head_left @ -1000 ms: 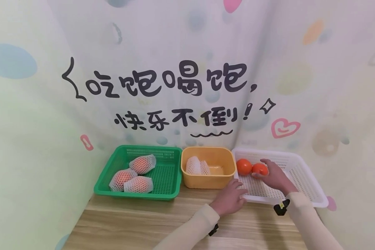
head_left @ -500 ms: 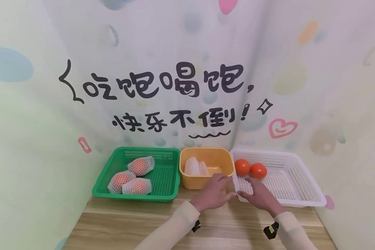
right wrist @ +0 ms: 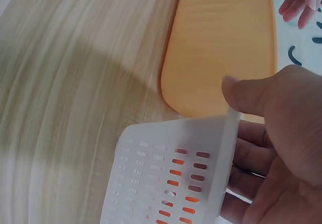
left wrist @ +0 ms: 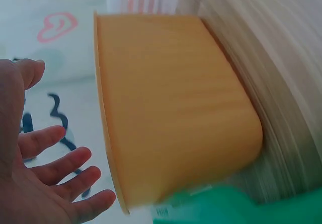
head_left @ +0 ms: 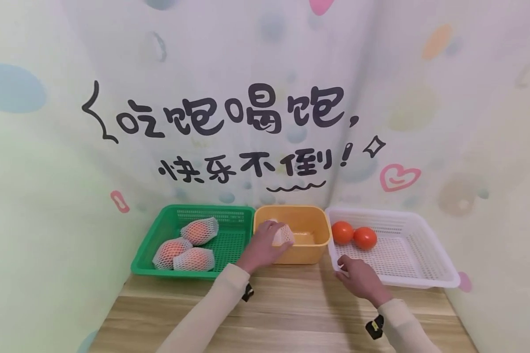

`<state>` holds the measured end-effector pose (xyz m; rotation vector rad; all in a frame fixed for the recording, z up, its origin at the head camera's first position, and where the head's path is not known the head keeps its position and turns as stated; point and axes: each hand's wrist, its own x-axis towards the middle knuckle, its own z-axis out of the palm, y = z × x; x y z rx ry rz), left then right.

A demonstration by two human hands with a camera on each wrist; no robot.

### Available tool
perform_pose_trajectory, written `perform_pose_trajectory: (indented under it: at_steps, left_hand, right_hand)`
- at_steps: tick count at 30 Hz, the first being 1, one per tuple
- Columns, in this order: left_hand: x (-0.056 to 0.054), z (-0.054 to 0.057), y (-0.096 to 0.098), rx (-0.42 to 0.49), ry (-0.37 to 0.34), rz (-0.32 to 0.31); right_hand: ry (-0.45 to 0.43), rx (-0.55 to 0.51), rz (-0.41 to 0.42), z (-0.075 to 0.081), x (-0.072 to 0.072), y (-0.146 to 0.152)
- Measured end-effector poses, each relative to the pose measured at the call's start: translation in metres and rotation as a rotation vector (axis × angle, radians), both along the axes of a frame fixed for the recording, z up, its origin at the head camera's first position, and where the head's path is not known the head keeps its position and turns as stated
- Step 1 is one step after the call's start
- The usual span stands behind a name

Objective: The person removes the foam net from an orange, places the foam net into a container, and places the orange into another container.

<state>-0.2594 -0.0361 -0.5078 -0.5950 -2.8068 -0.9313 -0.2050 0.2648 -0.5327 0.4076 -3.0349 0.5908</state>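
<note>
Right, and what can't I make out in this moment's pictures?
Head: part of the white netting, behind the left hand.
Left wrist: inside of the orange bin, behind its wall; the green basket, blurred and cut off by the bottom edge.
Right wrist: most of the red fruits, behind the slotted white basket.

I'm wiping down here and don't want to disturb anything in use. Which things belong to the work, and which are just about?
Likely part of the work:
left hand, over the yellow bin
foam netting in it
right hand, at the white basket
red fruits inside
green basket
netted fruits inside

Likely just surroundings:
wooden table
wall lettering
</note>
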Motion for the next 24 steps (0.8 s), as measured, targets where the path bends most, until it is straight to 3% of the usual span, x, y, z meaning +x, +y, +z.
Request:
perform_pose_trajectory:
  at_steps: [8,15,20,24]
  left_hand:
    - [-0.029,0.003,-0.051,0.014,-0.047,0.144]
    - [-0.057,0.0,-0.109,-0.138,-0.125,0.249]
    - [-0.073,-0.013,-0.149,-0.24,-0.191,0.299]
    - [-0.079,-0.024,-0.173,-0.28,-0.253,0.325]
  right_hand:
    - [0.168,0.054,0.039,-0.005,0.002,-0.001]
    - [0.147,0.052,0.039,-0.005,0.001,-0.001]
    - [0.139,0.063,0.041,-0.005,-0.001,-0.001]
    - [0.118,0.061,0.043,-0.005,-0.001,0.001]
